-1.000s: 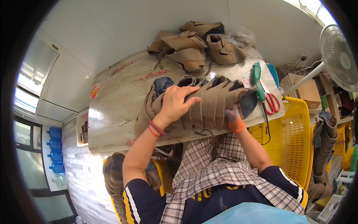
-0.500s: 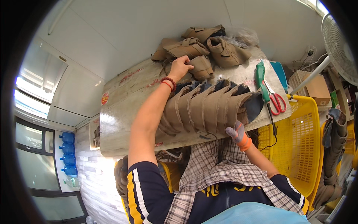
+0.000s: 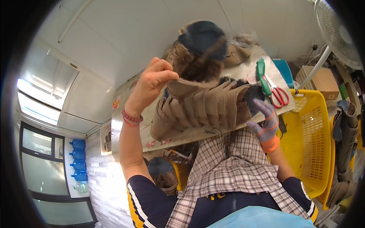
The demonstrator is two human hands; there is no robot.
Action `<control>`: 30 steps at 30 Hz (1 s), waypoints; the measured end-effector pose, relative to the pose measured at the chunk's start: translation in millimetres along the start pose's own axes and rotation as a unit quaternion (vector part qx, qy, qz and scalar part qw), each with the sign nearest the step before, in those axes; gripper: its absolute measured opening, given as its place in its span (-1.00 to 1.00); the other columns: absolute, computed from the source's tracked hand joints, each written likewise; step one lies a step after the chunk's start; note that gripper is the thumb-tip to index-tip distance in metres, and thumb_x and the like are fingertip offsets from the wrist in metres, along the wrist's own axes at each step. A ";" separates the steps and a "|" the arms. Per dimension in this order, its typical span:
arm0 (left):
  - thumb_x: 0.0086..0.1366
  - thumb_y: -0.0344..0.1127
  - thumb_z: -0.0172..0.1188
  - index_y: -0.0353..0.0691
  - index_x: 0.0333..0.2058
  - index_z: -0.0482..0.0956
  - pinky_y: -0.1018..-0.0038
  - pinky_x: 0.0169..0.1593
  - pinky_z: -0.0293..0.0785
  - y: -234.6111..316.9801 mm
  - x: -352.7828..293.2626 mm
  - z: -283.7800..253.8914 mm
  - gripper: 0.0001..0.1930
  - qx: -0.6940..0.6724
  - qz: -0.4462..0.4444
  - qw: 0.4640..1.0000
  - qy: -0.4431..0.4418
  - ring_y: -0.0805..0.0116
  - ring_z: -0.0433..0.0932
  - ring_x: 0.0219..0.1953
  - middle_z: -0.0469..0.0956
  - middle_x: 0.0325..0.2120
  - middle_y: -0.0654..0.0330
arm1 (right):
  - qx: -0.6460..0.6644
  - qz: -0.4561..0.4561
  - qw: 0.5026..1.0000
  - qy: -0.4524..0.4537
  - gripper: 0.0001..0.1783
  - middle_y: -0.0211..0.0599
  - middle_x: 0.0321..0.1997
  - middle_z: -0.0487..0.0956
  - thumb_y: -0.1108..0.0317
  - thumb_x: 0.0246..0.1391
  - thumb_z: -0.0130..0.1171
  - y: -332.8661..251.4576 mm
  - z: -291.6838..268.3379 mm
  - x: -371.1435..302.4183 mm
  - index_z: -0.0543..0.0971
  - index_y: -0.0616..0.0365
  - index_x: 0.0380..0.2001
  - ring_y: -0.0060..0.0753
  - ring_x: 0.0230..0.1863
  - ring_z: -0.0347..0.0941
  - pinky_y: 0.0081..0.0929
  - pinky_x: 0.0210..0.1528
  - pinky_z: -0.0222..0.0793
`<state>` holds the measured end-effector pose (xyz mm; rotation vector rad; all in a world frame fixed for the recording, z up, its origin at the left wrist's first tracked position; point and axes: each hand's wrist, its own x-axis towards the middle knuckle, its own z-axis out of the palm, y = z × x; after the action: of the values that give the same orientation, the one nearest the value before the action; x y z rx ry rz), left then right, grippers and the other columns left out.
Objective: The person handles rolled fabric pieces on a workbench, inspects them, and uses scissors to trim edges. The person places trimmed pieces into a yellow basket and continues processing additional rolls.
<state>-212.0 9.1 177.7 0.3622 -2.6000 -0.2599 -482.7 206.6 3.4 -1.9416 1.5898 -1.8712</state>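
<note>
My left hand [image 3: 154,79] is raised over a pale, wood-patterned table [image 3: 248,71], with a white fan [image 3: 342,34] and yellow basket [image 3: 306,140] off to the right. Thumb and fingers pinch the edge of a fleece-lined brown boot upper [image 3: 190,66] above the row of nested uppers [image 3: 205,104]. My gloved right hand [image 3: 268,128] is spread near the row's right end.

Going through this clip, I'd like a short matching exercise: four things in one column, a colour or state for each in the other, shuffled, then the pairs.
Things
1. Left hand
2. Right hand
3. Scissors
4. Large basket

Colours and states
A. Yellow
B. Bare, pinching a fleece-lined brown piece
C. Red-handled
D. In a purple-and-orange glove

Pairs: 1-B, 2-D, 3-C, 4-A
</note>
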 end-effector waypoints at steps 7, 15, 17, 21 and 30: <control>-0.13 -0.66 0.10 -0.24 -0.38 0.62 0.49 -0.30 0.28 66.7 -28.3 12.3 -0.71 -0.017 0.059 0.998 -0.030 0.31 0.32 -0.33 0.39 -0.42 0.27 | -0.043 -0.155 0.984 -0.081 -0.25 -0.13 -0.02 0.51 0.16 -0.40 0.47 -78.4 6.3 27.3 0.47 0.23 -0.05 -0.08 -0.04 0.44 -0.26 -0.01 0.39; -0.12 -0.58 0.20 -0.23 -0.42 0.63 0.40 -0.16 0.42 106.1 -38.7 63.9 -0.78 -0.100 0.109 0.989 -0.008 0.25 0.42 -0.24 0.44 -0.38 0.24 | -0.030 -0.027 0.984 -0.171 -0.36 -0.19 -0.19 0.54 0.26 -0.21 0.36 -109.3 9.4 -20.9 0.43 0.21 0.00 -0.16 -0.23 0.49 -0.29 -0.22 0.42; -0.07 -0.61 0.22 -0.24 -0.39 0.64 0.36 -0.05 0.47 118.1 -43.2 80.7 -0.79 -0.109 0.117 0.987 -0.020 0.19 0.47 -0.16 0.45 -0.29 0.18 | -0.010 0.024 0.978 -0.209 -0.55 -0.19 -0.31 0.56 0.29 -0.10 0.27 -110.7 6.9 -33.3 0.47 0.21 -0.11 -0.08 -0.33 0.50 -0.26 -0.32 0.43; 0.06 -0.62 0.18 -0.29 -0.21 0.61 0.36 -0.01 0.47 126.4 -42.1 111.3 -0.72 -0.215 0.054 0.973 0.069 0.20 0.48 -0.04 0.37 0.02 -0.01 | 0.215 0.235 0.934 -0.159 -0.72 -0.29 -0.31 0.61 0.50 -0.04 0.27 -76.1 -0.1 -56.5 0.54 0.24 -0.19 -0.42 -0.28 0.56 -0.50 -0.25 0.47; 0.25 -0.24 0.14 -0.16 0.07 0.45 0.40 0.19 0.23 -42.5 -48.9 146.4 -0.59 0.020 -0.194 0.977 0.083 0.25 0.36 0.15 0.43 0.07 0.10 | 0.545 0.294 0.784 0.041 -0.43 -0.11 0.09 0.45 0.35 0.07 0.13 61.6 -38.8 -118.0 0.30 0.25 0.16 -0.16 0.09 0.40 -0.24 0.22 0.29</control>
<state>-235.4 0.5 19.6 0.8697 -2.3558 -0.2958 -522.9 275.2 -110.2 -0.7485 0.6184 -1.8630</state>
